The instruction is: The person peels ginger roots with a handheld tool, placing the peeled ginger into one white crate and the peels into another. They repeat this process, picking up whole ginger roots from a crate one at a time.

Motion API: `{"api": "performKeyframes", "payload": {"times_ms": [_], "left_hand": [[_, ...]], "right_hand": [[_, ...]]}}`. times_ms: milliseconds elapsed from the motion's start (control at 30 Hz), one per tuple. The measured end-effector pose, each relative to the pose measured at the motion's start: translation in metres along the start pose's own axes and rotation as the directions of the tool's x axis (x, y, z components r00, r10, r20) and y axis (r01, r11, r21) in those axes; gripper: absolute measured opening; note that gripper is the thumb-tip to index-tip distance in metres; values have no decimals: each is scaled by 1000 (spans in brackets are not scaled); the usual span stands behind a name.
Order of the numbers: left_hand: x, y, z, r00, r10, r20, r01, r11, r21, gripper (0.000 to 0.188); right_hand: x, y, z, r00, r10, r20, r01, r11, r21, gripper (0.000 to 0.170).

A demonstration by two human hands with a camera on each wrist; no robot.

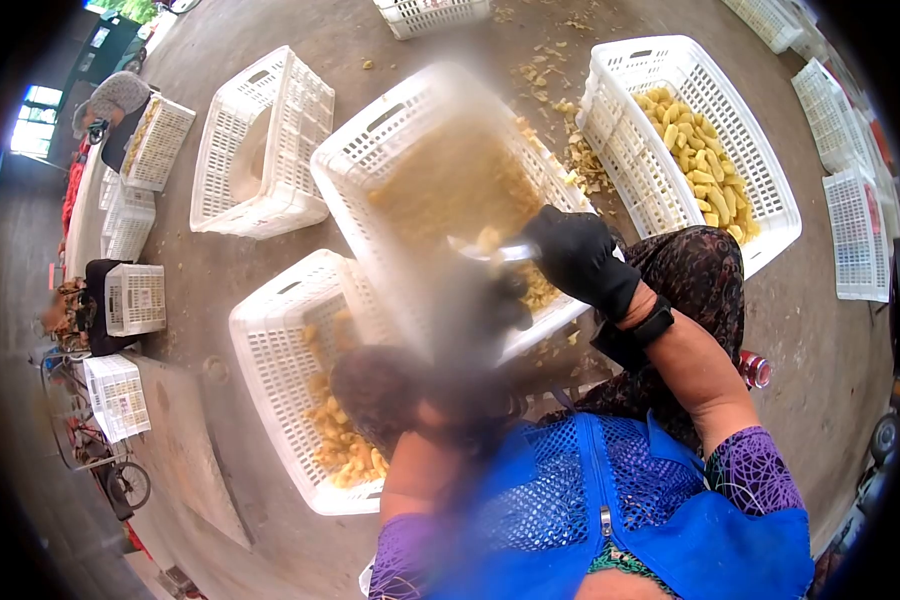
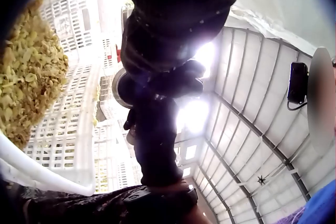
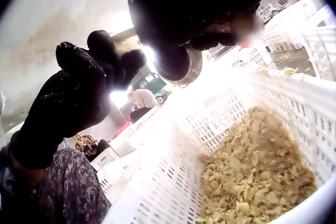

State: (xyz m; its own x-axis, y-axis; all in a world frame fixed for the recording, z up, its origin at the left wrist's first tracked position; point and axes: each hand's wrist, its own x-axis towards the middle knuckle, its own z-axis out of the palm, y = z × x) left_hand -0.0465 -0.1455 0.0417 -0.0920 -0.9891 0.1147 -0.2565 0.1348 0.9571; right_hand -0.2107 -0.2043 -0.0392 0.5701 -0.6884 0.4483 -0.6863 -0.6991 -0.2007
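Head view: silver tool (image 1: 515, 252) over the middle basket (image 1: 340, 165), handle end in my right hand (image 1: 582, 258).
Right hand: fingers curled round the tool — looks firm.
Left hand (image 3: 71, 92): blurred from above; right wrist view has fingers bent, pinching what looks like a pale piece (image 3: 126, 44).
Pale piece: above the basket, near the tool; contact — can't tell.
Peelings (image 3: 257, 174): heaped in the basket below.
Yellow pieces (image 1: 705, 165): in the basket by my right knee (image 1: 622, 150).
Slip risk: short pinch could let the piece roll, tool skids into my left glove.
Drop risk: loose pinch loses it among like-coloured peelings.
Spill risk: bumping the basket could shed scraps onto the floor.
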Motion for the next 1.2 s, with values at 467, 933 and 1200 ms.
{"api": "performKeyframes", "payload": {"times_ms": [467,933,1200], "left_hand": [[-19,-27,-9,955,-296,-14,279,914,-295,8],[-9,-41,10,955,-297,6,265,845,-465,13],[-10,-42,13,936,-353,13,294,760,-580,15]], "right_hand": [[-19,36,43,935,330,134,-339,939,56,21],[-5,1,7,989,92,119,-89,996,-27,12],[-4,4,6,994,60,90,-62,998,18,9]]}}
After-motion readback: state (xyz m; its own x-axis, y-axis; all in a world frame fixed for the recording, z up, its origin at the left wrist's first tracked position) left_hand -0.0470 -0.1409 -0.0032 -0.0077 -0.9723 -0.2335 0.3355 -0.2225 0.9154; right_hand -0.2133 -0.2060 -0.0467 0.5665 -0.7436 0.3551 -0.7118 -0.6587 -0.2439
